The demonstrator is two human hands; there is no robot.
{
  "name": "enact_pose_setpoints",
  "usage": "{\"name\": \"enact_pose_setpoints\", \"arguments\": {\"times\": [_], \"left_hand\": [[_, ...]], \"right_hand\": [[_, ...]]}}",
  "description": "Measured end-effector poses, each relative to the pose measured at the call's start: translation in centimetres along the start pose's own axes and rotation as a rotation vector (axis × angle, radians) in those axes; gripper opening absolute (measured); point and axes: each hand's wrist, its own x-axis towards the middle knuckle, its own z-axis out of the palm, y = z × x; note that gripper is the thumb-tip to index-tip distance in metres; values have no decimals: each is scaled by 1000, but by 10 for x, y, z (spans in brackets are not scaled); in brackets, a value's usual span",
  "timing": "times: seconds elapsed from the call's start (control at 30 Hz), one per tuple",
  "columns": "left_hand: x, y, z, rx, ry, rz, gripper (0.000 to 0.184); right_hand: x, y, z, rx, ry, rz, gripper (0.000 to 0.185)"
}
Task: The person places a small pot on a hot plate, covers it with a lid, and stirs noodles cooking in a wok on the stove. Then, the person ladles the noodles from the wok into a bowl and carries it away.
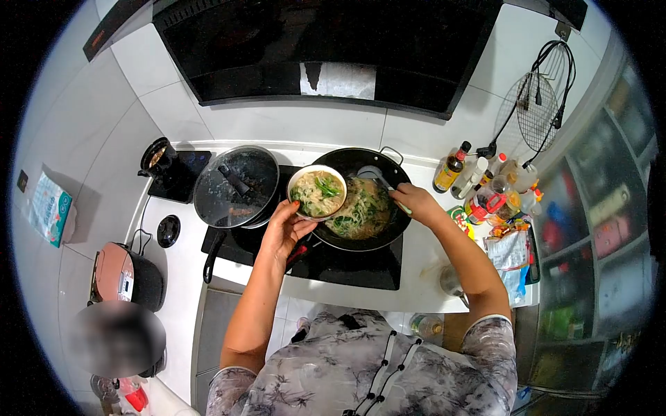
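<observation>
My left hand (283,225) is closed around the lower left side of a small bowl (322,218), held over the left edge of the wok. Noodles with green leaves and broth fill the bowl. With my right hand (417,202) I grip the light handle of a ladle (372,172), whose grey head rests inside the black wok (397,229). More of the noodles and greens (366,208) lie in broth in the wok, which stands on the dark cooktop (368,267).
Left of the wok sits a glass-lidded frying pan (236,186), its handle pointing toward me. A pink-lidded rice cooker (128,277) stands farther left. Sauce bottles (454,168) and food packets (510,251) crowd the counter's right end. A range hood (333,52) overhangs the back.
</observation>
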Motion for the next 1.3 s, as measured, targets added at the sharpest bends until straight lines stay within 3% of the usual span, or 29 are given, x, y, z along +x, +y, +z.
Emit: {"name": "enact_pose_setpoints", "arguments": {"times": [0.1,0.3,0.37,0.53,0.6,0.73,0.83,0.97,1.13,1.3], "left_hand": [[2,-2,-3,-25,1,-12,40],[1,-3,-3,-18,3,-9,40],[0,-2,-3,-7,-4,-9,39],[0,-1,-2,-7,-10,-17,39],[-2,0,-2,-16,-16,-16,39],[-1,2,-7,-20,-24,-25,39],[-2,2,-9,-12,-33,-26,40],[-1,5,-10,-13,-11,-25,42],[3,4,-14,4,-8,-30,35],[2,4,-14,0,-25,-11,44]], "right_hand": [[8,1,10,-67,-65,-84,45],[12,-10,-16,27,-196,-82,33],[10,-10,-22,164,-131,74,24],[2,-12,-43,295,57,86,15],[-2,-23,-54,623,-123,615,14],[-22,-17,-29,889,-47,700,15],[-37,-21,-8,1192,157,920,17],[-50,-23,15,1352,287,1026,17],[-51,-19,17,1362,327,950,18],[-46,-19,1,1263,440,910,19]]}}
